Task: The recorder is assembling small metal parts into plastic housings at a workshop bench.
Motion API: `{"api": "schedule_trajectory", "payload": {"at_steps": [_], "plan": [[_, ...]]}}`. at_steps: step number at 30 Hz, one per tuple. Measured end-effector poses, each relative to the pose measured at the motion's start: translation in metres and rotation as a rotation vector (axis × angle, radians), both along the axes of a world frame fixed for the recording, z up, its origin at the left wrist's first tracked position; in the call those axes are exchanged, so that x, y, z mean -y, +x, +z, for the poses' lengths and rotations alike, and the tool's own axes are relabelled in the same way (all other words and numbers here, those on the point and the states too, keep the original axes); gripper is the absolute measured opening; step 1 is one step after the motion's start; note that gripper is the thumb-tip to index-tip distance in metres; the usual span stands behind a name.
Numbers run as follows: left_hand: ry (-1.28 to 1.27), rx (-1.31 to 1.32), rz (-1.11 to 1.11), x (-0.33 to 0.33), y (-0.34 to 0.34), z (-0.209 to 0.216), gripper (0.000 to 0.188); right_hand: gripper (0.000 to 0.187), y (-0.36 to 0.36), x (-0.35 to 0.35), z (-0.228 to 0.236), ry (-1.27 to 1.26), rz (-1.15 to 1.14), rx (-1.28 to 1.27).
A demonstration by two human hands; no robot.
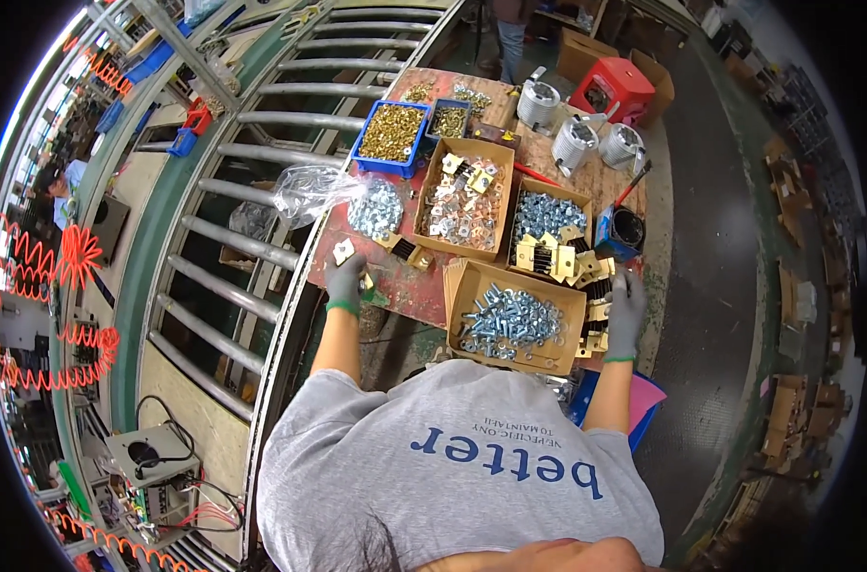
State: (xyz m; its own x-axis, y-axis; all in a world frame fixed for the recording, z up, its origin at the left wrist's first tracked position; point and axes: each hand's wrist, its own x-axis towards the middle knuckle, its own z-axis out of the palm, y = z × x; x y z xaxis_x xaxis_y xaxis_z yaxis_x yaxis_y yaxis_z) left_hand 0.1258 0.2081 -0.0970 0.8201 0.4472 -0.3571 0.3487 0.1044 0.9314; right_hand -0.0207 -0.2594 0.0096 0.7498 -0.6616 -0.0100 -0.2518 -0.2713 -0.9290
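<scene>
My left hand [344, 283], in a grey glove with a green cuff, is closed at the left edge of the red worktop. A small pale square plate [343, 251] shows at its fingertips, and a bit of brass-coloured metal lies by the thumb side. On the right, my gloved right hand [627, 313] has its fingers bent against a row of brass-and-black metal parts [596, 315]; what they grip is hidden. Between the hands sits a cardboard box [577, 334] of silver bolts [510, 319]. More brass-and-black parts [553, 255] lie on the box of blue-silver nuts [538, 212].
Farther back stand a box of copper-coloured square pieces [467, 205], a blue bin of brass fasteners [392, 132] and a clear bag of washers [374, 210]. A dark pot [626, 229] with a brush is at right. A roller conveyor [233, 243] runs along the left.
</scene>
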Motion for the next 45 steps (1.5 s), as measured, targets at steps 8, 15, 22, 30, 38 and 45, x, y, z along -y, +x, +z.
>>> {"api": "schedule_trajectory", "payload": {"at_steps": [8, 15, 22, 30, 38, 45], "plan": [[-0.516, -0.076, -0.682, 0.122, -0.083, 0.090, 0.044, 0.018, -0.017, -0.092, 0.019, 0.308, 0.273, -0.110], [0.230, 0.181, -1.128, 0.179, -0.102, 0.101, 0.070, 0.038, -0.008, -0.129, 0.020, -0.063, 0.416, -0.051], [0.277, 0.198, -1.348, 0.192, -0.107, 0.085, 0.065, 0.026, -0.022, -0.129, 0.014, -0.086, 0.288, 0.012], [-0.469, -0.111, -1.264, 0.199, -0.110, 0.083, 0.076, 0.019, -0.029, -0.122, 0.011, -0.405, 0.227, 0.147], [0.246, 0.164, -1.172, 0.202, -0.117, 0.085, 0.071, 0.027, -0.036, -0.123, 0.004, -0.139, 0.075, 0.084], [0.423, 0.333, -1.154, 0.202, -0.118, 0.098, 0.070, 0.025, -0.037, -0.131, 0.001, -0.249, 0.118, 0.253]]}}
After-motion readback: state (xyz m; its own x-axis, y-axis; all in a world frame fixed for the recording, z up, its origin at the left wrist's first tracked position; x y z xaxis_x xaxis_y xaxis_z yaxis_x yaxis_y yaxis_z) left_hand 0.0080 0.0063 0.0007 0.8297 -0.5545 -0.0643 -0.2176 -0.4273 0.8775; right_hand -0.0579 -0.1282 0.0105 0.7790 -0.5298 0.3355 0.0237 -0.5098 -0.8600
